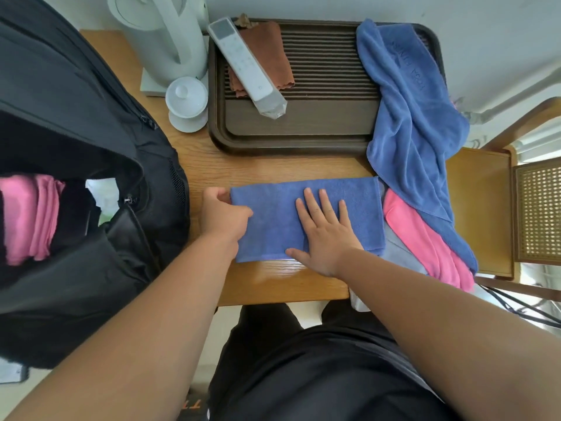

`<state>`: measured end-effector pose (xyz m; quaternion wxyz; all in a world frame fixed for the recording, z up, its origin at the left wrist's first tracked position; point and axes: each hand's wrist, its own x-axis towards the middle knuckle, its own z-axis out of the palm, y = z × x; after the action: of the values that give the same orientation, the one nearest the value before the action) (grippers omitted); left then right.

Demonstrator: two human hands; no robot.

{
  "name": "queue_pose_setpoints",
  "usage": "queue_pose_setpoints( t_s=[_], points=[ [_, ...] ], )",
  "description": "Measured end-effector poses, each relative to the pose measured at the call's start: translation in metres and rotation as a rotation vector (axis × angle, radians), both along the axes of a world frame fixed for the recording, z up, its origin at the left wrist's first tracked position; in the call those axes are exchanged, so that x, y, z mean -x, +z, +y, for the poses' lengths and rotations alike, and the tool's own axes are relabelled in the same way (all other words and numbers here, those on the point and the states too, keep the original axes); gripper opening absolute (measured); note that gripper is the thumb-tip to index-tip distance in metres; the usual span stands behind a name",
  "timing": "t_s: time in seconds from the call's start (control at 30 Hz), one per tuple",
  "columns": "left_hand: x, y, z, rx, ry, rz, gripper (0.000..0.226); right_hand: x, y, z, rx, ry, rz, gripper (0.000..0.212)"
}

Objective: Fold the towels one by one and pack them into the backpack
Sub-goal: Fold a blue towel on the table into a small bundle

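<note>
Pressing flat on folded blue towel (273, 220) at table's (273, 168) near edge: right hand (326, 237), fingers spread. Pinching its left edge: left hand (223, 212). Risk: lifting one-handed toward open backpack (91, 147) could let folds spill apart.

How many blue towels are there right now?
2: a folded blue towel under both hands on the table, and a loose blue towel draped over the tray's right end. Others may be hidden.

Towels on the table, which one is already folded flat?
The small blue towel under both hands, a neat rectangle at the table's near edge. The larger blue towel lies crumpled over the tray, and the pink towel lies rumpled beneath it.
</note>
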<state>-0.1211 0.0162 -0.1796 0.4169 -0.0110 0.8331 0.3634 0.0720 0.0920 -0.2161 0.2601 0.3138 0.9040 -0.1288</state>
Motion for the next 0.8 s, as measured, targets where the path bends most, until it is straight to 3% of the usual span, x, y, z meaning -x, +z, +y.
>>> queue_pose_setpoints(
  t_s=[0.07, 0.17, 0.33, 0.5, 0.6, 0.73, 0.8],
  points=[
    [0.001, 0.007, -0.008, -0.051, 0.079, -0.133, 0.05, 0.007, 0.005, 0.003, 0.041, 0.004, -0.029, 0.102],
    [0.001, 0.016, -0.014, -0.133, 0.106, -0.162, 0.025, 0.025, 0.014, 0.006, 0.118, 0.028, -0.063, 0.104],
    [0.001, 0.045, -0.009, -0.236, -0.02, 0.072, 0.029, 0.05, 0.037, 0.007, 0.323, 0.047, 0.026, 0.082],
    [-0.024, 0.063, 0.014, -0.251, -0.205, 0.232, 0.021, 0.026, 0.047, 0.024, 0.257, -0.071, 0.16, 0.051],
    [-0.054, 0.058, 0.036, -0.248, -0.309, 0.306, 0.025, -0.007, 0.044, 0.043, 0.229, -0.257, 0.215, 0.038],
    [-0.098, 0.041, 0.062, -0.194, -0.463, 0.38, 0.032, -0.051, 0.046, 0.067, 0.522, -0.543, 0.282, 0.023],
    [-0.115, 0.03, 0.071, -0.143, -0.544, 0.401, 0.029, -0.064, 0.048, 0.074, 0.719, -0.616, 0.266, 0.041]
  ],
)
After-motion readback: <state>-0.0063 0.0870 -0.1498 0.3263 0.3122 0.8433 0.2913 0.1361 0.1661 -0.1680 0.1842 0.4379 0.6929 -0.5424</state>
